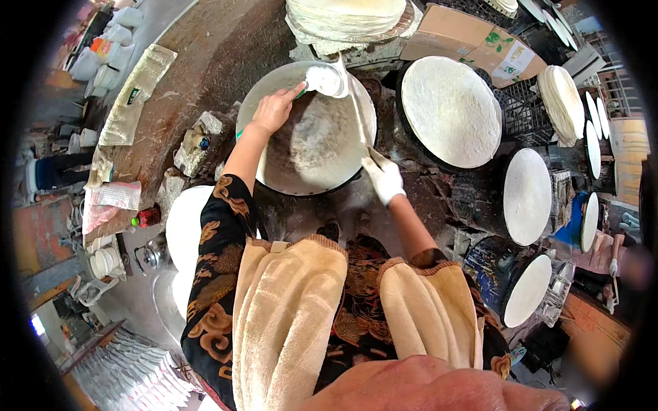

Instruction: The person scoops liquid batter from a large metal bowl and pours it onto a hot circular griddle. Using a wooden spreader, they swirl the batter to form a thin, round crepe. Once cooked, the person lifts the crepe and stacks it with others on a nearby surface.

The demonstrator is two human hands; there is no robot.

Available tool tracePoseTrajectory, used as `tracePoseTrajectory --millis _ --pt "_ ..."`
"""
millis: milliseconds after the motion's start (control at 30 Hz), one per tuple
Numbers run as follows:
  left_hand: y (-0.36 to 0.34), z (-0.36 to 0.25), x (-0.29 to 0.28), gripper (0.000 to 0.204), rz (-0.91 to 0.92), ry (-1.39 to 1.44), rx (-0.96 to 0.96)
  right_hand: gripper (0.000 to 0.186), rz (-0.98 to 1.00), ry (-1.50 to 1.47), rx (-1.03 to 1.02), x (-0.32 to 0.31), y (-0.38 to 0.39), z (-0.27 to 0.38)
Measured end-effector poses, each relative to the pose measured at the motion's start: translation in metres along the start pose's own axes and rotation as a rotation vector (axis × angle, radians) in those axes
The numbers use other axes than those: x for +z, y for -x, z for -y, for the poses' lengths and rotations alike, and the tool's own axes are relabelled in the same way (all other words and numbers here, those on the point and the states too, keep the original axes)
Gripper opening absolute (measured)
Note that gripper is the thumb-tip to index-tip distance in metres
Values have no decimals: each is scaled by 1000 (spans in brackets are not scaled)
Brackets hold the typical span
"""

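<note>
A wide round griddle (274,159) lies in front of me, pale around its sides and greyish brown in the middle. My bare left hand (275,109) is closed on the green handle of a ladle (326,80) over the far part of the griddle; something white fills its bowl. In a white glove, my right hand (384,177) grips a long thin spreading stick (358,109) at the griddle's right edge. The stick slants away from me, and its white-coated far end is beside the ladle. Whether the two touch I cannot tell.
A stack of thin round flatbreads (346,15) stands beyond the griddle. To the right are several more griddles, one bearing a large pale flatbread (451,111). A cardboard box (473,42) lies behind it. Stones (197,145) sit left of my griddle. Another person's hand (613,267) shows far right.
</note>
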State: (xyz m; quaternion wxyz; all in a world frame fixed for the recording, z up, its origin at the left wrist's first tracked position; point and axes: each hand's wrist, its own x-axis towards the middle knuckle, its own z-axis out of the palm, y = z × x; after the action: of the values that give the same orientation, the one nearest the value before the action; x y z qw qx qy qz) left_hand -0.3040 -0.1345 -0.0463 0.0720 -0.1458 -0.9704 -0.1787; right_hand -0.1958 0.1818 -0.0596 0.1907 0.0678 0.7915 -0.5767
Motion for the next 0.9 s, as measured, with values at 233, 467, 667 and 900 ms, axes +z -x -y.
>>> tracePoseTrajectory --millis 233,467,667,900 --pt "18 35 1 65 -73 -101 -289 42 55 -119 55 58 -28 31" --pt "58 38 3 64 -126 -104 -370 46 123 -145 132 15 -11 23" --pt "77 26 -2 65 -168 -148 -575 46 333 -184 111 63 -30 44" --pt "125 10 -3 67 -222 -113 -713 48 295 -116 60 -42 -92 27"
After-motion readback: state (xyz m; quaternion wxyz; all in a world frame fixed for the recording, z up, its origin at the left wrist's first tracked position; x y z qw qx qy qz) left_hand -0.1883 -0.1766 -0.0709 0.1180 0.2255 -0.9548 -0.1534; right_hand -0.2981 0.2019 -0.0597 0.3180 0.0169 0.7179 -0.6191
